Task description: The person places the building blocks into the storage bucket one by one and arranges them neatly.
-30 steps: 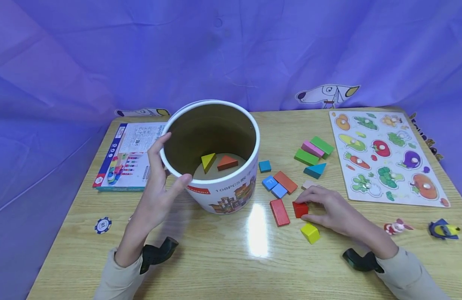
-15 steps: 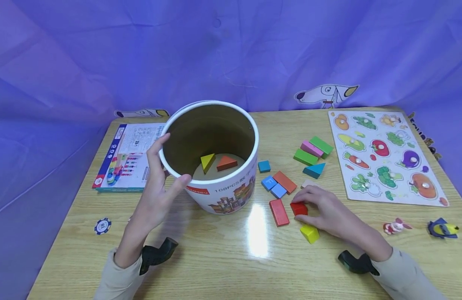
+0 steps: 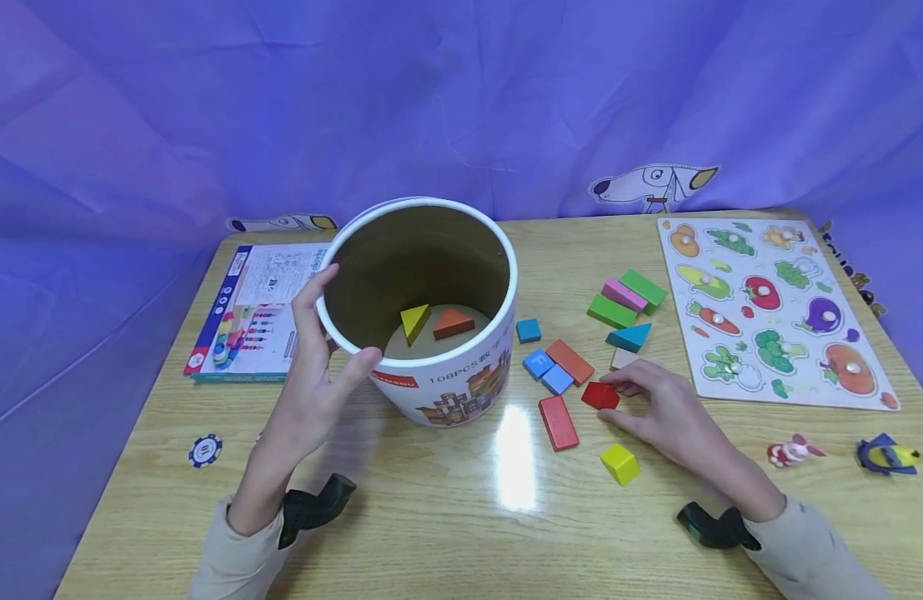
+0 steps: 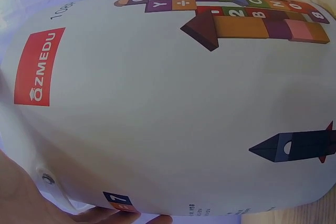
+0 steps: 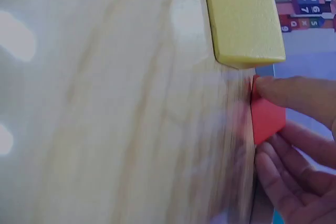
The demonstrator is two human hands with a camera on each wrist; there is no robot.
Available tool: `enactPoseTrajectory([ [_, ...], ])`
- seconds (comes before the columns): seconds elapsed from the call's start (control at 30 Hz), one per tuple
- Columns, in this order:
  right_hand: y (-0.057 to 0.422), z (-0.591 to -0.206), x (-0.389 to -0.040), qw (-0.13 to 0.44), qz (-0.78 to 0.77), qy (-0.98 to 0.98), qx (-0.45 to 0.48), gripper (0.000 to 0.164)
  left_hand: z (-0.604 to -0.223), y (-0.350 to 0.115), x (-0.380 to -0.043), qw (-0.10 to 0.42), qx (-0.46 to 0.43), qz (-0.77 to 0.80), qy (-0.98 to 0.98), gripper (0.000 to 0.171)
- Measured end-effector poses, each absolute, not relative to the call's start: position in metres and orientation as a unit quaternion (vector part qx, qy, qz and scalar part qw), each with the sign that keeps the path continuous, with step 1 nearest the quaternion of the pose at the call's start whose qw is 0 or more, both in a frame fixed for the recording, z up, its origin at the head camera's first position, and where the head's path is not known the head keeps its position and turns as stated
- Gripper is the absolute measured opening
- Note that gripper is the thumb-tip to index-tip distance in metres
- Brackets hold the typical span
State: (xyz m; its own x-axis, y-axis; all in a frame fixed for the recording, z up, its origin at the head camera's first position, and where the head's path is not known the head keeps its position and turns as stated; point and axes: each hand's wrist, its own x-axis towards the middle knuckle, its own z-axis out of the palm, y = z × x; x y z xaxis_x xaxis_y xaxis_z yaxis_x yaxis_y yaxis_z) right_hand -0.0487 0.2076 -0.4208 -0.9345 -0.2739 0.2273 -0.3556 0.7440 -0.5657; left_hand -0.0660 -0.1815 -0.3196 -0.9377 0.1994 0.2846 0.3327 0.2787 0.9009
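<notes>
My left hand (image 3: 314, 392) holds the left side of a white printed bucket (image 3: 449, 400), with thumb and index finger at its rim. The left wrist view shows the bucket's wall (image 4: 157, 87) filling the frame and part of the hand at lower left. Inside the bucket lie a yellow triangular block (image 3: 415, 322) and an orange-red triangular block (image 3: 453, 323). On the table to the right, my right hand (image 3: 667, 408) pinches a small red block (image 3: 600, 396) between thumb and fingers. A yellow block (image 3: 619, 463) and a red rectangular block (image 3: 559, 422) lie close by.
Several blue, orange, green and pink blocks lie right of the bucket, including a teal triangle (image 3: 629, 337). Farther right lies a vegetable puzzle board (image 3: 776, 312), with a pig figure (image 3: 795, 451) and banana figure (image 3: 887, 456) below. A boxed set (image 3: 258, 317) and poker chip (image 3: 205, 451) lie left.
The right hand has moved slightly away from me with the red block, which has turned and now sits farther from the yellow block. The left hand and bucket look unchanged.
</notes>
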Motion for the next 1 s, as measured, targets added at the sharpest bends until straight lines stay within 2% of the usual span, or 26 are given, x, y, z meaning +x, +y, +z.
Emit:
enactPoseTrajectory([
  [0.37, 0.209, -0.409, -0.051, 0.029, 0.395, -0.908, 0.138, 0.039, -0.318, -0.182, -0.065, 0.062, -0.164, -0.575, -0.799, 0.085],
  [0.63, 0.194, -0.332, -0.074, 0.121, 0.512, -0.823, 0.212, 0.044, -0.317, -0.184, -0.064, 0.069, -0.164, -0.573, -0.8, 0.084],
  [0.77, 0.166, -0.284, -0.093, 0.14, 0.564, -0.764, 0.28, 0.045, -0.318, -0.184, -0.065, 0.068, -0.164, -0.576, -0.798, 0.084],
  [0.87, 0.137, -0.257, -0.107, 0.121, 0.565, -0.749, 0.325, 0.041, -0.319, -0.183, -0.065, 0.065, -0.166, -0.58, -0.795, 0.083],
  [1.0, 0.101, -0.238, -0.125, 0.055, 0.547, -0.755, 0.358, 0.036, -0.32, -0.181, -0.065, 0.06, -0.165, -0.581, -0.795, 0.083],
])
